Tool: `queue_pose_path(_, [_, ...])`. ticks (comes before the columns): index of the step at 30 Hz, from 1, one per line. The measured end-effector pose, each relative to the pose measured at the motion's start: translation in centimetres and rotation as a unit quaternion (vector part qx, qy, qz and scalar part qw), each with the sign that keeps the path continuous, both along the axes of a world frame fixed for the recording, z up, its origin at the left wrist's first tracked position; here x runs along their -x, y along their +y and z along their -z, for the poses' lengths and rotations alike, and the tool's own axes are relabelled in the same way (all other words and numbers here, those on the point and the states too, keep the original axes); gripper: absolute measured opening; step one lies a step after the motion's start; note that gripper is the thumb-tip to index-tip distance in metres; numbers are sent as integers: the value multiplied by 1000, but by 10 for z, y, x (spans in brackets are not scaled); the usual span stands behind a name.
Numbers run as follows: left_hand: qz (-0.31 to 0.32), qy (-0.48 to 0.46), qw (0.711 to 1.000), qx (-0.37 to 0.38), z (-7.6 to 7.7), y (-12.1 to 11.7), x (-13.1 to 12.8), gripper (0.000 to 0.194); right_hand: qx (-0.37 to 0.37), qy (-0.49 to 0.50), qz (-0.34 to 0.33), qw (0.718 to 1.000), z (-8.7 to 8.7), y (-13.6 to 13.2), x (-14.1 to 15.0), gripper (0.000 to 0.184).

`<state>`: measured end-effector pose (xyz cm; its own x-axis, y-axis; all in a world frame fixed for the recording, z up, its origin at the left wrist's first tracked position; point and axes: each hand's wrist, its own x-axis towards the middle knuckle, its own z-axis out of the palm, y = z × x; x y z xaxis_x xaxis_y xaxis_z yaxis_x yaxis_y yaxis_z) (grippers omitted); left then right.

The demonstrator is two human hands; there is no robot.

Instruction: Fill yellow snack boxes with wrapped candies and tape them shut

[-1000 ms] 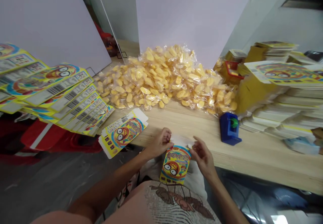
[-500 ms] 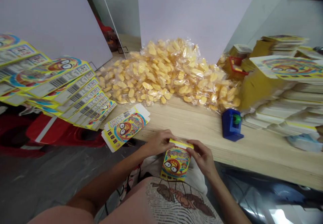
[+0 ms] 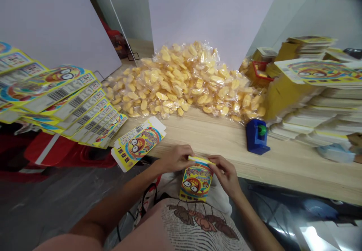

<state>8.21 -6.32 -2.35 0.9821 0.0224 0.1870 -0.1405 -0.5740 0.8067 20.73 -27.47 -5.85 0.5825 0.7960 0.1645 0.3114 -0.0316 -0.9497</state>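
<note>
Okay, your yellow printed box [image 3: 196, 181] is at your lap, just off the bench's [image 3: 209, 136] near edge, its top end toward the bench. Left hand [image 3: 177, 159] grips the top-left corner; right hand [image 3: 226, 173] grips the top-right corner — fingers of both along the top edge.

Flat carton [image 3: 138, 144] to the left, lying slanted across the near edge, lower end overhanging. Tape dispenser [image 3: 256, 137], blue with a green core, sits right of your hands, set back from the near edge. Clear bags of yellow pieces [image 3: 181, 88] are heaped along the middle, toward the far edge. Boxes with barcodes [image 3: 76, 102] pile up at the left end; carton stacks [image 3: 313, 107] at the right — red basket [image 3: 260, 73] behind, near the far right corner.
</note>
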Motion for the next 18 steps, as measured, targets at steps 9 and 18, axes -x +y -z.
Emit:
queue_pose_path(9, [-127, -23, 982, 137, 28, -28, 8, 11, -37, 72, 59, 995, 8, 2, 13, 19])
queue_pose_path(18, [-234, 64, 820, 518, 6, 1, -35, 36, -10, -38, 514, 857, 1, -62, -146, 33])
